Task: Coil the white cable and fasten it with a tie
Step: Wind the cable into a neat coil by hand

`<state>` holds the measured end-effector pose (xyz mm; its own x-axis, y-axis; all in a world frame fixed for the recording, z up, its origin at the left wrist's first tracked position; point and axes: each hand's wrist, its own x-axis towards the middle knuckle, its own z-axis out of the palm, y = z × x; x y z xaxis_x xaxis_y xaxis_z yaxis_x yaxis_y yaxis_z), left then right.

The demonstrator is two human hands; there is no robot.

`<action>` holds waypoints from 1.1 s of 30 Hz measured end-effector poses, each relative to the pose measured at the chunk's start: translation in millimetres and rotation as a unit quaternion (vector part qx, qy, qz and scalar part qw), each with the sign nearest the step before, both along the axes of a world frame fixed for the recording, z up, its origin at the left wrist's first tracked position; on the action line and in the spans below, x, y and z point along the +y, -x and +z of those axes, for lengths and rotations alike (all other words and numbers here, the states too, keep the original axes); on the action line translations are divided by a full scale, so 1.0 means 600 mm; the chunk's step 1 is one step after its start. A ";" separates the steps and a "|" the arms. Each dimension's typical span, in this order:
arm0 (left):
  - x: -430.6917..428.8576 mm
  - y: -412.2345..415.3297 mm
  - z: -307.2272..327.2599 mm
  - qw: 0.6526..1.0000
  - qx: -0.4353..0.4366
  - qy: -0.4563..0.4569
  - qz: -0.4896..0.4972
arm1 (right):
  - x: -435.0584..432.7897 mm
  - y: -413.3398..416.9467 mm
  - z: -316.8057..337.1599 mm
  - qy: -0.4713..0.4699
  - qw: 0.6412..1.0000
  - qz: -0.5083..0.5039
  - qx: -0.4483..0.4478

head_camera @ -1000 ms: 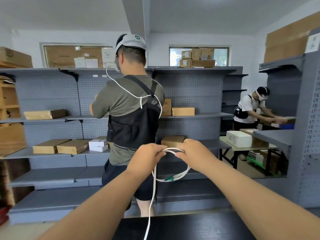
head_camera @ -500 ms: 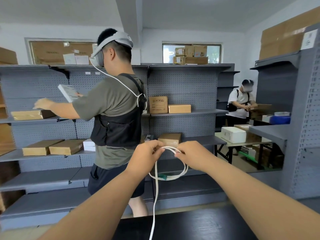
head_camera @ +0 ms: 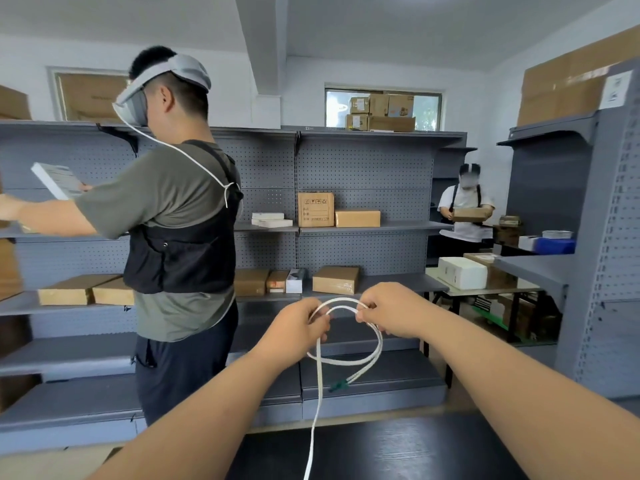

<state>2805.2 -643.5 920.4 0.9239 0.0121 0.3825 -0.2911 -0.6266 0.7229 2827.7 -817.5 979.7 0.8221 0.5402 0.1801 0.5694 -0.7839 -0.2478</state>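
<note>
I hold the white cable (head_camera: 350, 361) up in front of me, partly wound into a loop of two or three turns. My left hand (head_camera: 294, 329) pinches the loop's top left side. My right hand (head_camera: 393, 311) grips the top right of the loop. A green connector (head_camera: 337, 386) hangs at the bottom of the loop. One loose strand drops straight down from my left hand past the dark table (head_camera: 398, 448) and out of the frame. No tie is visible.
A person in a black vest (head_camera: 180, 237) stands close ahead on the left, facing grey shelving (head_camera: 363, 168) with cardboard boxes. Another person (head_camera: 465, 209) holds a box at the back right. A tall grey rack (head_camera: 602, 237) stands on the right.
My hands have spread a little apart and the loop hangs larger and lower. The person in the vest has turned to the left and reached toward the shelf.
</note>
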 end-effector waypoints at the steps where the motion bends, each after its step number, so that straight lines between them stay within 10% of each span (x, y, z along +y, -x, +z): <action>1: -0.003 0.001 -0.001 0.999 0.011 0.046 -0.011 | 0.000 -0.001 -0.002 0.008 1.000 0.000 -0.009; 11: -0.027 0.006 0.011 0.967 0.032 0.252 -0.023 | -0.016 -0.005 -0.009 -0.086 0.994 0.012 0.063; 33: -0.053 0.037 0.037 0.952 -0.066 0.295 0.045 | -0.042 0.020 -0.016 -0.197 0.978 0.028 0.061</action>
